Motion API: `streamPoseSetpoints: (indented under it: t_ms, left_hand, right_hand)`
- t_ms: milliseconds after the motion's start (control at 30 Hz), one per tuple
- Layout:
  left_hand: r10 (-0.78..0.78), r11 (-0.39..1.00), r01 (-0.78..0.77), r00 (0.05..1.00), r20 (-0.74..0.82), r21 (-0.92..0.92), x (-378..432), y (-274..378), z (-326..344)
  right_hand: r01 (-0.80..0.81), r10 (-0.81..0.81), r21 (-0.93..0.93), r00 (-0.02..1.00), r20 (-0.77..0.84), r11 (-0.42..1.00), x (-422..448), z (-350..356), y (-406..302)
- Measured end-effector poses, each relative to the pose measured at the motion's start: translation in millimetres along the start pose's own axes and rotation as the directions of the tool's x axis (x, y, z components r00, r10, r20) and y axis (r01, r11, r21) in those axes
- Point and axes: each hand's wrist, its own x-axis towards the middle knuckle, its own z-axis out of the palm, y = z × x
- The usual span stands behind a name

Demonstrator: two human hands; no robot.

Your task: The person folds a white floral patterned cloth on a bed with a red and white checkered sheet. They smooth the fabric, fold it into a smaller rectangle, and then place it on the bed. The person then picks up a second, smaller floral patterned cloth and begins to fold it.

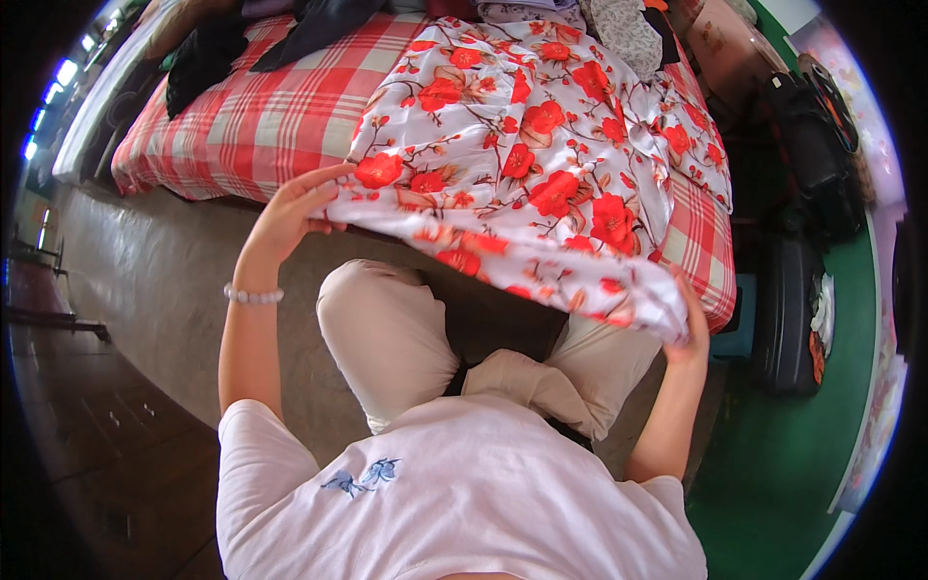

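Note:
A white garment or cloth with red blossoms and brown twigs (522, 138) lies spread over the bed, its near edge lifted off the mattress towards me. My left hand (301, 203) grips the near left corner, fingers on top and thumb below. At the near right corner, my right hand (687, 319) holds the fabric; part of its fingers is hidden behind the cloth. The raised edge hangs in a slanting line between both hands, lower on the right, and looks blurred. On its right side, a narrower flap of the same print (692, 145) lies on the bed.
A red and cream checked sheet (246, 123) covers the bed. Dark clothes (206, 69) and a grey patterned cloth (623, 40) lie at its far side. To the right stand a black suitcase (786, 319) and a black bag (815, 159). Dark wooden furniture (109, 420) is at left.

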Motion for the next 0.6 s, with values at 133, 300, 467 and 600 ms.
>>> streamPoseSetpoints:
  t_ms: [133, 300, 467, 600]
  left_hand:
    - [-0.025, 0.942, 0.045, 0.998, 0.066, -0.331, 55.4, 23.4, -3.3]
    - [-0.076, 0.981, 0.071, 0.997, -0.025, -0.181, 97.4, 12.5, 13.6]
    - [0.178, 0.943, -0.094, 0.952, -0.247, 0.319, 110.4, -4.0, 18.9]
    - [0.575, 0.704, -0.221, 0.736, -0.359, 0.675, 128.0, -10.1, 21.3]
  right_hand:
    - [-0.23, 0.044, 0.46, 0.924, 0.38, 0.858, 67.0, 14.0, -26.8]
    - [0.418, -0.401, -0.307, 0.908, 0.12, 0.855, 100.8, 48.4, 10.7]
    - [0.543, -0.711, -0.836, 0.56, 0.426, -0.073, 110.5, 62.2, 36.7]
    - [0.23, -0.78, -0.973, 0.611, 0.136, 0.01, 135.9, 70.4, 30.8]
